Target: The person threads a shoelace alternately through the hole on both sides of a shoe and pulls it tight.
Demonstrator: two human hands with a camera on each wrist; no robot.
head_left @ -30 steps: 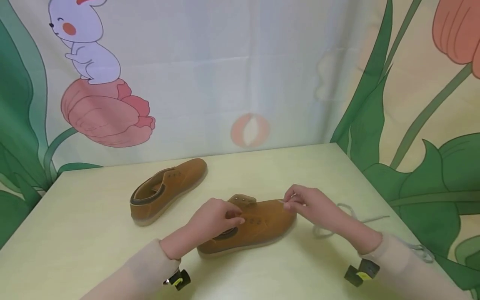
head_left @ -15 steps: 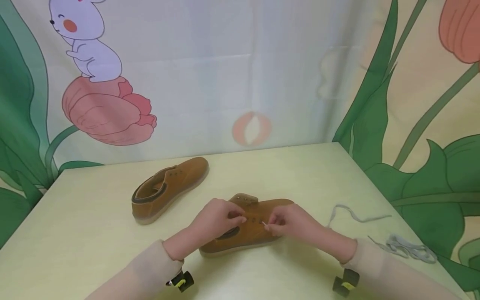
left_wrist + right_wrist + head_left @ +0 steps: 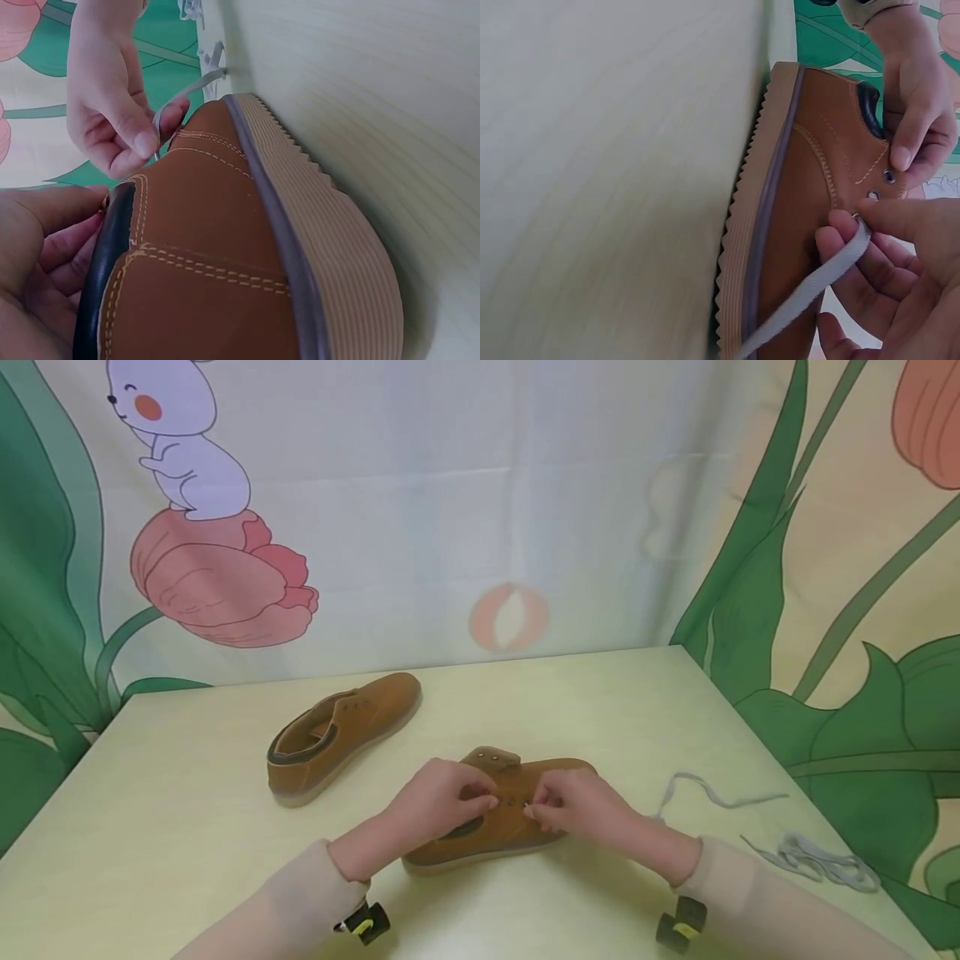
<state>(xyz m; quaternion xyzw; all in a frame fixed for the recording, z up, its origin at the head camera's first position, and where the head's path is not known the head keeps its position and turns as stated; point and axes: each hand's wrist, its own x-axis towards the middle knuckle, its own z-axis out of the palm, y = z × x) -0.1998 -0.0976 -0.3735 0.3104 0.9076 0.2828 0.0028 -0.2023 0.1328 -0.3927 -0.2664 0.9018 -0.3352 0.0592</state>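
A brown shoe (image 3: 498, 839) with a ridged tan sole lies on the table, toe to the right, its tongue and far eyelet flap folded up. My left hand (image 3: 442, 793) pinches the near eyelet flap by the dark-padded collar, thumb beside the top eyelet (image 3: 889, 176). My right hand (image 3: 585, 800) pinches the tip of a flat grey shoelace (image 3: 810, 289) right at the eyelet nearest the toe, as the right wrist view shows. From those fingers the lace trails down past the shoe's side onto the table.
A matching brown shoe (image 3: 367, 727) without a lace stands at the back left. The trailing lace's far part (image 3: 712, 793) curves over the table at the right. A bundled grey shoelace (image 3: 825, 862) lies near the table's right edge. A printed cloth (image 3: 420, 527) hangs behind.
My right hand has come from beyond the toe leftward and down to the eyelets, bringing the lace tip. The trailing lace has shifted on the table. The left hand keeps its hold on the flap.
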